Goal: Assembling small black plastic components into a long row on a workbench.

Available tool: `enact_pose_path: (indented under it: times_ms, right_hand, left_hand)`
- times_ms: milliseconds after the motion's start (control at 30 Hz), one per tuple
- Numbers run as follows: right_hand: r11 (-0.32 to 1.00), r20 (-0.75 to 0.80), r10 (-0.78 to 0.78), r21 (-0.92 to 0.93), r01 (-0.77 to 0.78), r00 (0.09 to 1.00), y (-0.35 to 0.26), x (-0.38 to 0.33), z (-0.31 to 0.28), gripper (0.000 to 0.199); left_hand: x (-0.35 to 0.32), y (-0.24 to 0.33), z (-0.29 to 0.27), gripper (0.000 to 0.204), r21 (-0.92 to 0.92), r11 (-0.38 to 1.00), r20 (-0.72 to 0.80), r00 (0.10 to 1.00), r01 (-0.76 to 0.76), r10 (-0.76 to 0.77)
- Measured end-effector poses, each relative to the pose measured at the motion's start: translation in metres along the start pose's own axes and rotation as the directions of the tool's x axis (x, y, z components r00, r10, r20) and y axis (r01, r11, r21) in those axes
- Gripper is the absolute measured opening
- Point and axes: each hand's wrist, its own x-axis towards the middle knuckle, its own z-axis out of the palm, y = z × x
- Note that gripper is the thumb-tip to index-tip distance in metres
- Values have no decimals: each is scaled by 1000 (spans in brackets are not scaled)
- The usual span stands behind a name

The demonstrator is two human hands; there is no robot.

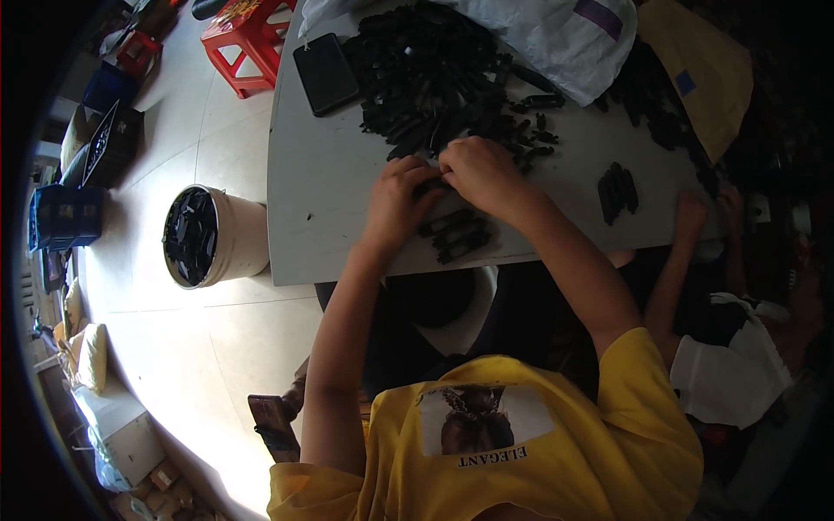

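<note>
My left hand is closed on a small black part, which shows between thumb and fingers. Against its right end, the bent fingers of my right hand are pinched together; those fingertips are mostly hidden. Both hands meet just above the table, at the near edge of a large heap of black parts. Close under my wrists, several long black pieces lie side by side in a row. Loose black pieces are scattered right of the heap.
A black phone lies left of the heap on the white table. White plastic bag and brown paper cover the far right. Another person's hand rests by the right edge. A bucket of black pieces stands left.
</note>
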Motion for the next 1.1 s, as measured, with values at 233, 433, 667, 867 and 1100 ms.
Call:
enact_pose_path:
  times_ms: [233, 433, 667, 867, 1100]
  right_hand:
    - [1000, 2, -22, 0, 22, 1000, 5, -6, -2, 4]
    - [971, -110, -21, 235, 47, 994, 14, -44, -2, 9]
    - [873, -313, 441, 366, -322, 841, 68, -84, -26, 10]
    - [996, -315, 84, 12, -85, 945, 60, -79, -14, 19]
    - [969, -256, 164, 225, -106, 953, 51, -75, -12, 16]
  left_hand:
    - [-1, 4, -2, 20, -21, 1000, 16, 1000, -10, 11]
    - [12, 2, -7, 19, 117, 991, -280, 959, 69, -34]
    - [11, 5, -30, 18, 398, 878, -129, 964, 264, -231]
    - [-5, -7, -41, 21, 259, 950, -111, 982, 175, -151]
    - [-12, -7, -39, 35, 231, 967, -76, 993, 111, -95]
